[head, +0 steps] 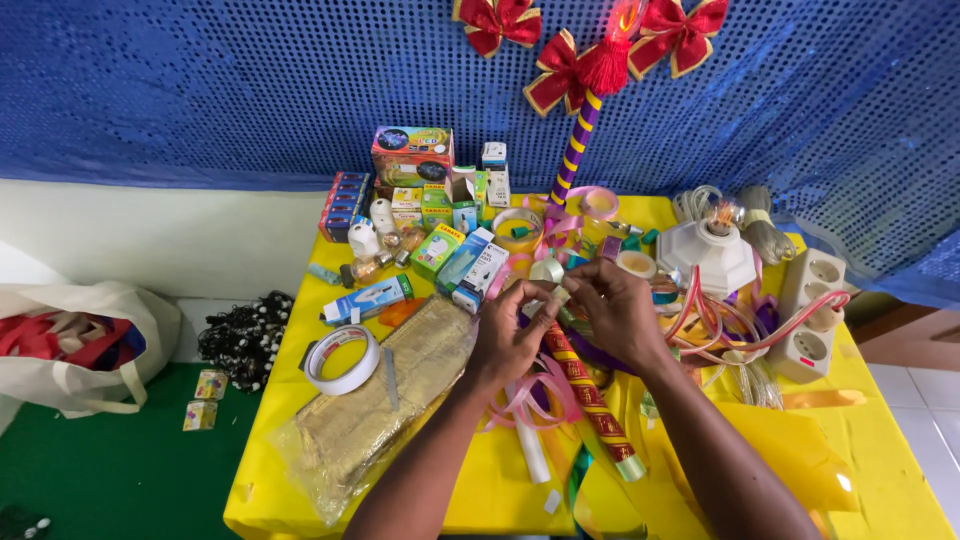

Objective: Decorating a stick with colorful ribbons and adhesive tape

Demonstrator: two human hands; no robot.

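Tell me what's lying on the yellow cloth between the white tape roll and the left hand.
In the head view, a flat clear bag of gold mesh fabric lies between the white tape roll and the left hand.

A small pale tape roll [547, 271] sits pinched upright between both hands' fingertips above the yellow table.

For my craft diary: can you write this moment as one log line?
left hand: pinching tape roll | right hand: pulling its end | below: red-gold wrapped stick | surface: yellow table
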